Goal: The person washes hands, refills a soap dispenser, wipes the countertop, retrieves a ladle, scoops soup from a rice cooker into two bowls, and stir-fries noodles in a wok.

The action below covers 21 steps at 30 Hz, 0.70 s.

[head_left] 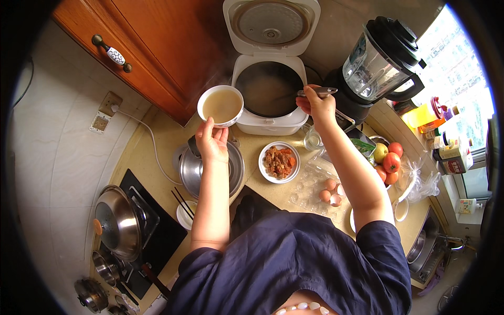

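My left hand grips a white bowl by its near side, with the thumb on the rim. Cloudy pale liquid nearly fills the bowl. Just right of it stands a white rice cooker, its lid raised. Inside the dark inner pot is a similar pale liquid, with steam over it. Above the pot's right edge my right hand holds a grey handle of a utensil. The utensil's far end reaches into the pot and cannot be made out.
A plate of reddish chopped food sits before the cooker. Nearby are a steel pan, an egg carton with eggs and broken shells, and a glass jug. A blender stands right of the cooker; a lidded wok is on the stove at left.
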### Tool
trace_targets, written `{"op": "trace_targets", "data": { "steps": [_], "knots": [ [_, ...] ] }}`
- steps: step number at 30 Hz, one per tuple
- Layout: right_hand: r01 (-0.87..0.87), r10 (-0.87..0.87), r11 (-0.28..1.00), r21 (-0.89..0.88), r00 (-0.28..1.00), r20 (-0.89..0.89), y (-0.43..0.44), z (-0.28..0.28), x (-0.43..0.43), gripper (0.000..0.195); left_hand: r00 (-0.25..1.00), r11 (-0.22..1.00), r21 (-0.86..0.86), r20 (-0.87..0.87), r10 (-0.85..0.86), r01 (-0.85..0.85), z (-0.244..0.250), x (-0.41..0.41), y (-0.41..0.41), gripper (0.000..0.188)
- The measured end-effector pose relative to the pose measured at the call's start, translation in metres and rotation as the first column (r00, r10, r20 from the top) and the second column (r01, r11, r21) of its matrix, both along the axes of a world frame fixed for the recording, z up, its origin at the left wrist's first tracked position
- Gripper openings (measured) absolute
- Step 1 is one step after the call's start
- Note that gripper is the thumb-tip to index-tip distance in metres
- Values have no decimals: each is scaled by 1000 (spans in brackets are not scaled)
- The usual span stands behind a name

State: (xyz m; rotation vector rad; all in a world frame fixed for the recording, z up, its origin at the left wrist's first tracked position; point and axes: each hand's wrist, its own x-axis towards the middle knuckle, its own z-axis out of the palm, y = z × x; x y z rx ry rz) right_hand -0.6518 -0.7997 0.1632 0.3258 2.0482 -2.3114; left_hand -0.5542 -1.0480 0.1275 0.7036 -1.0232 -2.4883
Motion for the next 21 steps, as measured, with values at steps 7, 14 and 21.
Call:
{"op": "trace_targets", "data": {
  "steps": [7, 14, 21],
  "knots": [
    [56, -52, 995, -85, 998, 47, 3, 11, 1, 27, 1000, 1000, -7, 12, 11, -11, 4, 0, 1, 38],
    [21, -21, 999, -32, 1000, 0, 4, 16, 6, 23, 1000, 1000, 6, 13, 10, -10, 1, 0, 0, 37],
    [-146, 170, 981, 128, 965, -202, 6, 19, 13, 18, 1000, 1000, 8, 11, 18, -18, 1, 0, 2, 37]
  ]
}}
